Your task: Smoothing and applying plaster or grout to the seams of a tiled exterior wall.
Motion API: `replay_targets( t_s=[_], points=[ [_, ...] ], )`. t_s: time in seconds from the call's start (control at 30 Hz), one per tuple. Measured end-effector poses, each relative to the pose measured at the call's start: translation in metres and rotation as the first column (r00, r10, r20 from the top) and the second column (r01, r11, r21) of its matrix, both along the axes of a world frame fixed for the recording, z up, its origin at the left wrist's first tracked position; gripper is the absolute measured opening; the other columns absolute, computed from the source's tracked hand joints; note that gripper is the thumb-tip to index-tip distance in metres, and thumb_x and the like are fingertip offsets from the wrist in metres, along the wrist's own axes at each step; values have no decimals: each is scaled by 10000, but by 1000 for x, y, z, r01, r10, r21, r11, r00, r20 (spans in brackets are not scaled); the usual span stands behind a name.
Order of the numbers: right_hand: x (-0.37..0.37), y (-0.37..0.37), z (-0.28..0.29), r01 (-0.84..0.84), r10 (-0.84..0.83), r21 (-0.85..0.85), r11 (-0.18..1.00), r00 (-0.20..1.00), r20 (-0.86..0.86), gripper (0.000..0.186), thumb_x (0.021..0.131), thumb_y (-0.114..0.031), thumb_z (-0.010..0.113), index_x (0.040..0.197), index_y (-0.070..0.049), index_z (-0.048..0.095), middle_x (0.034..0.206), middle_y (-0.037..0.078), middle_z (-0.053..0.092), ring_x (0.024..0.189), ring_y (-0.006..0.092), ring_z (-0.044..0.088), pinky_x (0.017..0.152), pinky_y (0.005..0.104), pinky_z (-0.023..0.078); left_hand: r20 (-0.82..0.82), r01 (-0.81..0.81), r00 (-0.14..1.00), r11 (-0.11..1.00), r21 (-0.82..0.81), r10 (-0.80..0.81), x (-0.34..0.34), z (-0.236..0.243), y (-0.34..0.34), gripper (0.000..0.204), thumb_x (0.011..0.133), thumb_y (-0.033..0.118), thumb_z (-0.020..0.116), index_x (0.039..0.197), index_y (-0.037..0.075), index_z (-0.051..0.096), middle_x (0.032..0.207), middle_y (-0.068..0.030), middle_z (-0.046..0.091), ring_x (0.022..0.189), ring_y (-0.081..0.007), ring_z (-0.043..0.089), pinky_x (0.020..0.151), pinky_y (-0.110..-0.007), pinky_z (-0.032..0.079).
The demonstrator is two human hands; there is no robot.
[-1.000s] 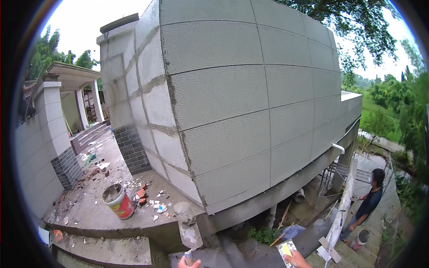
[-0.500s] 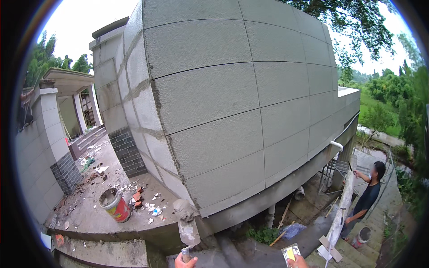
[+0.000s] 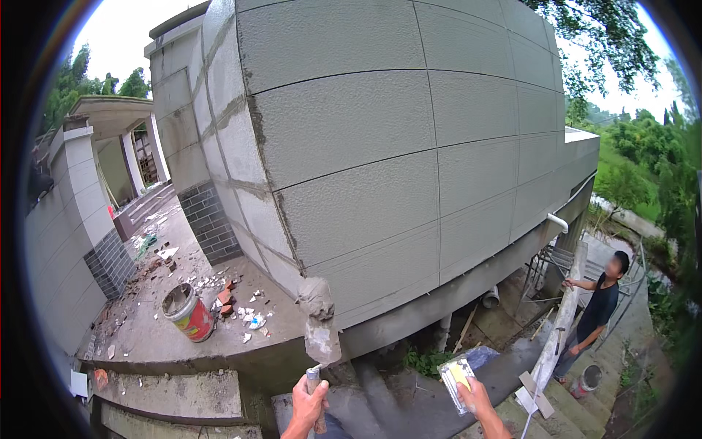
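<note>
My left hand (image 3: pixel 307 407) is wrapped round the worn handle of a trowel (image 3: pixel 322 345). Its blade points away from me, with a lump of grey mortar (image 3: pixel 316 298) at the far end, in front of the wall's lower corner. In my right hand (image 3: pixel 477 399) is a flat rectangular tool (image 3: pixel 450 372), whitish with a yellow patch and dirty edges; its exact kind is unclear. It is held up and apart from the wall. The grey panelled wall (image 3: pixel 351 139) with dark joint lines rises before me.
A red and yellow bucket (image 3: pixel 196 322) stands on the rubble-strewn ledge (image 3: pixel 161 351) at left, near broken bricks (image 3: pixel 225 296). Concrete steps (image 3: pixel 172 395) lie below. At right, a person (image 3: pixel 596 307) in dark clothes stands on stairs beside a sloping pale beam (image 3: pixel 559 336) and another bucket (image 3: pixel 587 381).
Both my hands have come up further into view, with the trowel and the rectangular tool rising too. The wall sits higher in view. The person at right has lowered the raised arm.
</note>
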State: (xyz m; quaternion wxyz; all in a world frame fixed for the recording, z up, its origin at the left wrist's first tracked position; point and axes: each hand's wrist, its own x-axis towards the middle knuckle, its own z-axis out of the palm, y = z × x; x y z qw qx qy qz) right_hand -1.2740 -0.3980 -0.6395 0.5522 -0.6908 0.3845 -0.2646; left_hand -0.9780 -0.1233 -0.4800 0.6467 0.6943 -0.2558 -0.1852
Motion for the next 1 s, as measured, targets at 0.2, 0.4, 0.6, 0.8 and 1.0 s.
replay_targets(
  t_s=[0.2, 0.4, 0.6, 0.8, 1.0],
  points=[
    [65, -5, 158, 12, 81, -372, 928, 969, 232, 418, 941, -306, 610, 1175, 39, 577, 734, 58, 601, 651, 134, 568, 602, 298, 467, 99, 116, 990, 981, -157, -101, 41, 17, -45, 432, 899, 434, 692, 977, 26, 573, 669, 5, 535, 521, -81, 530, 480, -241, 453],
    [129, 22, 271, 11, 200, -616, 788, 941, 273, 492, 947, -370, 628, 1194, 50, 563, 860, 141, 637, 741, 223, 620, 685, 340, 491, 171, 156, 977, 972, -175, -126, 68, 32, -60, 475, 870, 480, 718, 892, 40, 539, 666, 14, 521, 543, -74, 525, 497, -246, 438],
    [164, 22, 327, 70, 262, -835, 546, 932, 250, 497, 914, -307, 675, 1182, 93, 553, 951, 219, 661, 782, 362, 635, 729, 393, 504, 196, 155, 972, 980, -125, -128, 67, 26, -68, 467, 865, 464, 728, 832, 45, 524, 639, 13, 506, 551, -74, 497, 503, -264, 422],
    [194, 18, 372, 8, 347, -969, 246, 933, 96, 475, 880, -276, 696, 1162, 85, 574, 936, 217, 659, 783, 375, 627, 723, 413, 500, 346, 40, 938, 998, -44, -22, 74, 15, -68, 484, 829, 449, 753, 819, 24, 521, 608, -77, 479, 538, -187, 462, 538, -362, 427],
    [211, 20, 400, -66, 375, -993, 102, 927, -23, 480, 882, -293, 688, 1167, 75, 573, 928, 212, 662, 801, 374, 632, 737, 417, 494, 517, -31, 855, 999, -36, 45, 75, 35, -65, 486, 815, 461, 758, 860, 19, 561, 637, -114, 510, 548, -260, 479, 558, -372, 447]
  ],
)
